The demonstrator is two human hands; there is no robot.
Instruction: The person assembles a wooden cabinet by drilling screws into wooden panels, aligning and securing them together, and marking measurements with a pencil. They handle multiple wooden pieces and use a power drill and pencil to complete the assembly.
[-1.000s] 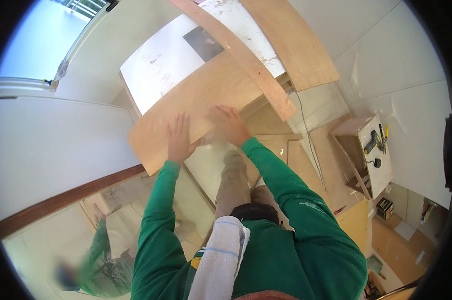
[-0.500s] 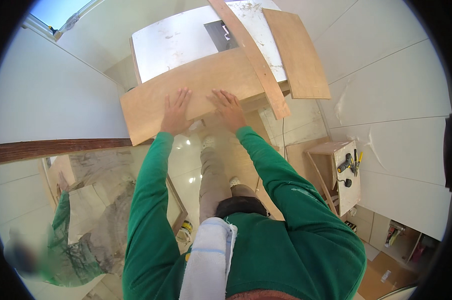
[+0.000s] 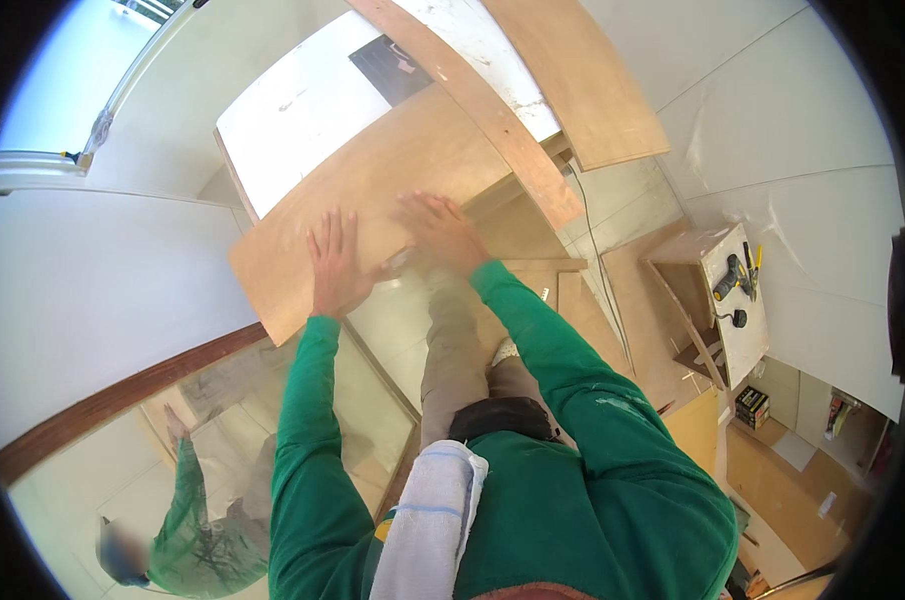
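A light-brown wooden board (image 3: 388,160) lies across the near part of a white-topped table (image 3: 293,110). My left hand (image 3: 337,268) rests flat on the board near its front edge, fingers spread and thumb out to the right. To the right, my right hand (image 3: 445,235) lies over the same edge, its fingers stretched out and somewhat blurred. Neither hand is gripping the board. A long narrow wooden strip (image 3: 478,100) crosses the board's right end and sticks out past the table's near side. Further right is another plywood panel (image 3: 583,80).
A dark square (image 3: 393,70) shows on the tabletop. At right, a small wooden cabinet (image 3: 708,250) carries a drill (image 3: 731,280), yellow-handled pliers (image 3: 754,270) and a black tape measure (image 3: 739,318). A wood-framed mirror (image 3: 313,420) is at lower left. A cable (image 3: 603,255) runs across the floor.
The whole view has turned, so the table and boards appear more slanted and further left. Both hands remain on the board; the right one is now blurred. More of the right-hand cabinet shows.
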